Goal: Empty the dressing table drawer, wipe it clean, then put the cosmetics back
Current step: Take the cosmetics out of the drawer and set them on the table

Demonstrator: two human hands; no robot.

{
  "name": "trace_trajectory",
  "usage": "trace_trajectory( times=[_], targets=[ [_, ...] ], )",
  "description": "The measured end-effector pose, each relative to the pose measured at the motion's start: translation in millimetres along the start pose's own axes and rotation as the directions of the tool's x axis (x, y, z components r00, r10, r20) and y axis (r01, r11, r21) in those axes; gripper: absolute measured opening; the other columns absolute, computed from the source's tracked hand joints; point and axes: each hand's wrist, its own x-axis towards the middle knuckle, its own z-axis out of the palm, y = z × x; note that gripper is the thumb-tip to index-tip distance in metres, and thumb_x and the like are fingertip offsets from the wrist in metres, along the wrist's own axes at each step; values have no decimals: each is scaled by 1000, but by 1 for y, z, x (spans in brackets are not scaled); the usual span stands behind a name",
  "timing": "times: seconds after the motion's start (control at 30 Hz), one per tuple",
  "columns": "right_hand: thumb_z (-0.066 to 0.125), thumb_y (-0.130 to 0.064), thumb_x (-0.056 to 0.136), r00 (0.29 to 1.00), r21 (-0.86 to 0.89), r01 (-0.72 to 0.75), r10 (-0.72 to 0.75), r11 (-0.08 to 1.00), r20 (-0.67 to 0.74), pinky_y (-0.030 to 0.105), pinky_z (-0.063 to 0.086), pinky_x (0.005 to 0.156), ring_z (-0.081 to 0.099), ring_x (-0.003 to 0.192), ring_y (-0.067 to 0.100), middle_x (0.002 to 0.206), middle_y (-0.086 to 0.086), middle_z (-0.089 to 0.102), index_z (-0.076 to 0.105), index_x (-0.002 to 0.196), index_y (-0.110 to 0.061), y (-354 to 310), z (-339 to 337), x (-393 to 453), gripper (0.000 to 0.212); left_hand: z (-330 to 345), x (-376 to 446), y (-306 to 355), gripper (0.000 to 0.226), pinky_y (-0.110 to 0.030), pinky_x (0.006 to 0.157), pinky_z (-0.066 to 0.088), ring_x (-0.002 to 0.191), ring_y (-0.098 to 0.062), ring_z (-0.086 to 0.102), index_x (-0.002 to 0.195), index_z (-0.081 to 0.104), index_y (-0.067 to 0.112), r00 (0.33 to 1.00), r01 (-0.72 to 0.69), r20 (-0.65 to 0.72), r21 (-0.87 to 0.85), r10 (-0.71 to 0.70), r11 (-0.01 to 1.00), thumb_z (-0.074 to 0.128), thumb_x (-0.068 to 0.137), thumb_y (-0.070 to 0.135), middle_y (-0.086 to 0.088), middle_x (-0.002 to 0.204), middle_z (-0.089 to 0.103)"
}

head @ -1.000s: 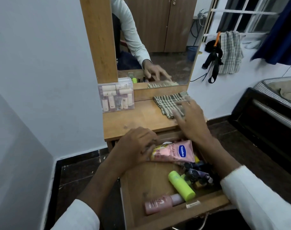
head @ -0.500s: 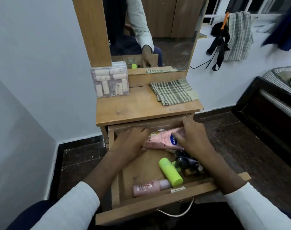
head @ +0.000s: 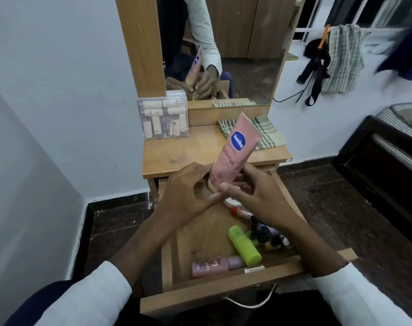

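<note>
A pink Vaseline tube (head: 235,149) stands tilted above the open wooden drawer (head: 214,295), cap end down. My left hand (head: 188,191) grips its cap end from the left, and my right hand (head: 254,196) holds its lower part from the right. In the drawer lie a lime-green bottle (head: 243,245), a pink bottle (head: 214,265), a small red-capped tube (head: 241,211), a white round lid (head: 232,202) and several dark small bottles (head: 266,234). A checked cloth (head: 266,132) lies folded on the dressing table top (head: 188,154).
A clear box of small cosmetic bottles (head: 163,116) stands at the table's back left, against the mirror (head: 235,48). A white wall closes the left side. A dark bed frame (head: 388,165) stands to the right. Straps and a checked towel (head: 341,60) hang on the right wall.
The pink tube lay flat at the back of the drawer with both hands on it; now both hands have lifted it upright above the drawer. The white lid and red-capped tube are uncovered.
</note>
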Motion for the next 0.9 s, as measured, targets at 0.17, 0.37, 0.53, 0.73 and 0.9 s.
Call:
trace_trajectory(
  times=[0.17,0.37,0.53,0.73,0.9],
  targets=[
    [78,-49,90,991,-160,26,-46,987,-124,39,62,94,70,112,3,123,-11,74,63,134,-22,-17,21,10,54,-10,2,-7,69,-34,85,57,112,-18,60,142,64,13,998,-16,-48,266,30,964,73,90,58,-3,121,68],
    [79,-38,92,929,-254,74,-159,964,-334,5,52,77,68,96,-5,111,-8,74,65,127,-14,-41,23,62,45,-21,2,-27,81,-42,119,42,144,-28,45,157,41,10,987,156,-55,550,-151,820,53,99,65,-12,159,45],
    [80,-37,91,939,-434,13,-160,901,-306,8,46,70,62,88,7,111,-4,71,62,130,-13,-36,29,134,49,-19,-8,-37,85,-49,125,32,156,-30,35,161,36,8,975,152,17,674,-221,723,65,95,53,-14,168,36],
    [81,-34,90,942,-484,-26,-140,875,-305,31,59,85,67,100,15,121,4,73,61,129,-14,-21,37,169,47,-20,-5,-34,87,-48,127,28,159,-28,29,163,31,8,967,164,31,681,-251,714,62,96,53,-13,171,31],
    [85,-32,86,939,-496,-29,-146,868,-312,27,60,84,67,97,12,115,3,74,65,123,-13,-9,41,174,46,-18,-3,-34,89,-48,128,26,159,-28,29,164,31,9,959,183,36,678,-281,712,63,95,55,-13,171,31]
  ],
)
